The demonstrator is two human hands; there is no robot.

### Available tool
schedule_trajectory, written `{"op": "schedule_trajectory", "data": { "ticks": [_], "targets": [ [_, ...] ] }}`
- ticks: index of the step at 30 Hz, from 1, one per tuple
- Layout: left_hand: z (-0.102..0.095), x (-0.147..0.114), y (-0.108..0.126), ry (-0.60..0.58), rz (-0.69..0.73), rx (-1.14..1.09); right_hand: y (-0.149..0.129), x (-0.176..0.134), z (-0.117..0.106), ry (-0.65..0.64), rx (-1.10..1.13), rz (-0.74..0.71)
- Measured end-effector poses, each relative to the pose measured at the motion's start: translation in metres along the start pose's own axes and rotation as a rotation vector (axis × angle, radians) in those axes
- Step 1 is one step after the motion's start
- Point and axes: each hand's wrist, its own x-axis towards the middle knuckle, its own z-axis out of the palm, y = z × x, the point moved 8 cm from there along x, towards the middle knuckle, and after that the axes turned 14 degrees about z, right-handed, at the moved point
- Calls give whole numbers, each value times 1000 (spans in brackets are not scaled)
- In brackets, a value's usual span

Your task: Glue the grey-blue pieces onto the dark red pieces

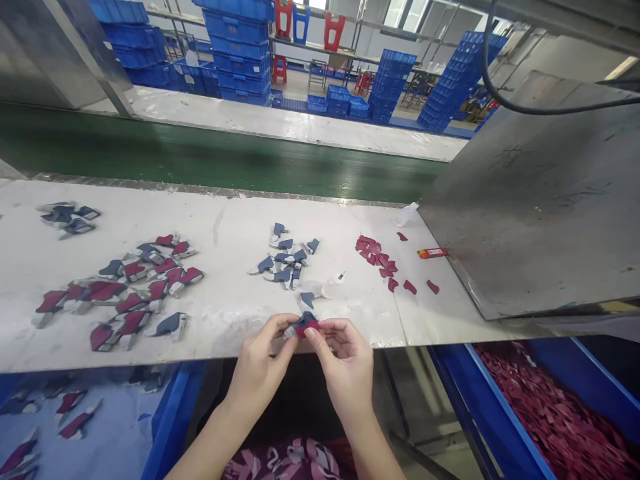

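Note:
Near the table's front edge, my left hand [264,363] pinches the pale grey end of a small dark-blue plastic part [305,320]. The fingers of my right hand [346,363] are closed on a dark-red piece [306,329] lying against that part, the thumb pressing on its face. Just beyond my fingertips lies another blue-and-grey part [307,301], beside a clear bottle with a thin needle tip [333,287]. A pile of blue-and-grey parts [283,260] sits farther back. To the right are loose dark-red pieces [373,252].
Parts with red faces [133,293] cover the left of the table. A red cutter-like tool [431,253] lies by a metal panel [540,200]. Blue bins stand below at left [173,413] and right [505,413]. Behind runs a green belt [225,157].

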Motion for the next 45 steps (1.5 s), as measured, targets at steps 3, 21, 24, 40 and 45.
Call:
{"op": "schedule_trajectory", "data": {
  "ticks": [3, 21, 24, 40, 45],
  "targets": [
    [-4, -1, 15, 29, 45, -17, -7, -6, -4, 16, 14, -27],
    [-6, -9, 27, 117, -34, -334, -30, -28, -11, 91, -170, -363],
    [-4, -9, 25, 159, -87, -372, -33, -29, -9, 79, -183, -409],
    [-4, -8, 33, 146, -154, -437, -18, -10, -8, -299, -13, -140],
    [-1, -7, 35, 143, -144, -487, -17, -8, -6, -360, 144, -52]
  ]
}}
